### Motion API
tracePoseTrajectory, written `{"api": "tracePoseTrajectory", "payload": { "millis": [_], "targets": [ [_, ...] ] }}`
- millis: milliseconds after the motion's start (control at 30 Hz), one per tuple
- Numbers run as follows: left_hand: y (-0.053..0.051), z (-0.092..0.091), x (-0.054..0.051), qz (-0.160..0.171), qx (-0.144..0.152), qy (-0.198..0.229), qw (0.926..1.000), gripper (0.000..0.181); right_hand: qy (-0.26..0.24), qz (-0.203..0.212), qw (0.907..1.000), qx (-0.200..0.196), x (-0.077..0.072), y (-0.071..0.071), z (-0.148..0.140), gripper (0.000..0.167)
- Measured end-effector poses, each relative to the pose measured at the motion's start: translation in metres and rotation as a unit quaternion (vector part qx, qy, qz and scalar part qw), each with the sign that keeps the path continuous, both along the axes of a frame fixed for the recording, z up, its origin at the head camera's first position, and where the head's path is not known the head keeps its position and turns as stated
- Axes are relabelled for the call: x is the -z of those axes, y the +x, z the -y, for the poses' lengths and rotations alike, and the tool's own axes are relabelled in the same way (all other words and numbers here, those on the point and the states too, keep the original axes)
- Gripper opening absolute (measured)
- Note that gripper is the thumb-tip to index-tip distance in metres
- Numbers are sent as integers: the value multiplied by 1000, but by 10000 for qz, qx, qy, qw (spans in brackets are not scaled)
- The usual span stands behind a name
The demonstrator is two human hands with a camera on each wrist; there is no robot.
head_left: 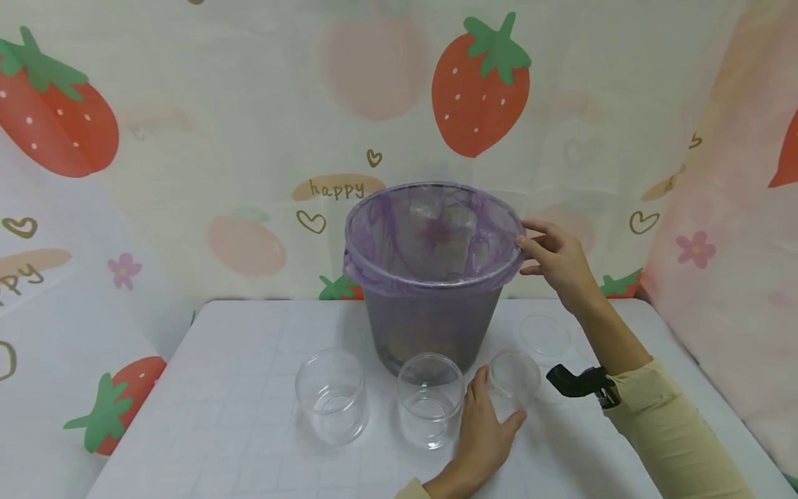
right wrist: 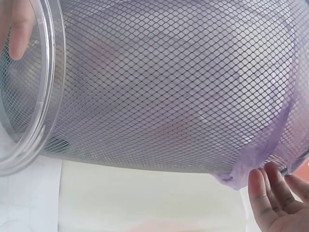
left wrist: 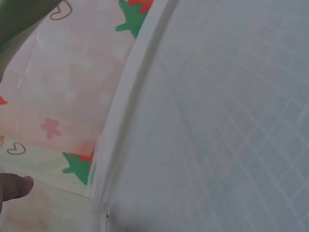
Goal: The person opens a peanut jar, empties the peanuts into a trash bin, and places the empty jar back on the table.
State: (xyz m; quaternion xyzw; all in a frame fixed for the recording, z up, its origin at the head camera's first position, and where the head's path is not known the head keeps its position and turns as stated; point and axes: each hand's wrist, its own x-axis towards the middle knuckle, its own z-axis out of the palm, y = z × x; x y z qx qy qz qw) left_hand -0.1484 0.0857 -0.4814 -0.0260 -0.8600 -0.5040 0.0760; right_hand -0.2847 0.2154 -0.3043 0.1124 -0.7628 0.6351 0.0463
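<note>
A dark mesh trash bin (head_left: 430, 326) stands upright on the table, lined with a purple bag (head_left: 436, 274) folded over its rim. At the rim's right side my right hand (head_left: 555, 260) pinches the bagged edge; its fingertips (right wrist: 270, 174) touch the bag from outside in the right wrist view. Low in front, my left hand (head_left: 483, 440) holds a clear jar (head_left: 514, 378) between thumb and fingers. The rim of a clear jar looms large in the right wrist view. Only one fingertip of the left hand (left wrist: 14, 187) shows in the left wrist view.
Two other clear jars, one in the middle (head_left: 430, 405) and one to the left (head_left: 332, 398), stand before the bin. A faint clear round thing (head_left: 546, 336) lies right of it. The white table (head_left: 237, 388) ends against a strawberry-patterned backdrop (head_left: 262, 125).
</note>
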Motion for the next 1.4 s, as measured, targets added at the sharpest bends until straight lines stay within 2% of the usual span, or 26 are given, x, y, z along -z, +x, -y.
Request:
{"api": "tracePoseTrajectory", "payload": {
  "millis": [100, 367, 600, 767, 933, 1033, 1133, 1233, 1300, 1400],
  "targets": [
    [1, 1, 0, 149, 55, 81, 9998, 80, -6, -10, 10000, -7, 1, 0, 0, 52],
    [2, 3, -2, 248, 166, 313, 9991, 80, 124, -46, 9999, -15, 0, 1, 0, 51],
    [2, 4, -3, 403, 308, 435, 9978, 80, 16, -74, 9999, -120, 0, 2, -1, 53],
    [3, 6, -4, 481, 468, 616, 9958, 83, 139, -134, 9998, -25, 1, 3, -1, 55],
    [5, 5, -7, 544, 597, 742, 9940, 87, -13, -261, 9997, -28, 3, 6, -4, 51],
    [9, 6, -12, 277, 706, 626, 9952, 88, -380, -307, 9988, -88, 5, 10, -8, 37],
    [13, 8, -18, -302, 823, 290, 9957, 86, -649, -303, 9973, -149, 5, 15, -13, 20],
    [15, 11, -26, -769, 905, 21, 9929, 82, -714, -289, 9968, -195, 7, 21, -17, 13],
    [15, 13, -32, -808, 895, -75, 9927, 81, -664, -289, 9971, -221, 9, 25, -19, 13],
    [15, 17, -41, -682, 919, -110, 9934, 79, -631, -264, 9973, -253, 13, 32, -23, 13]
  ]
}}
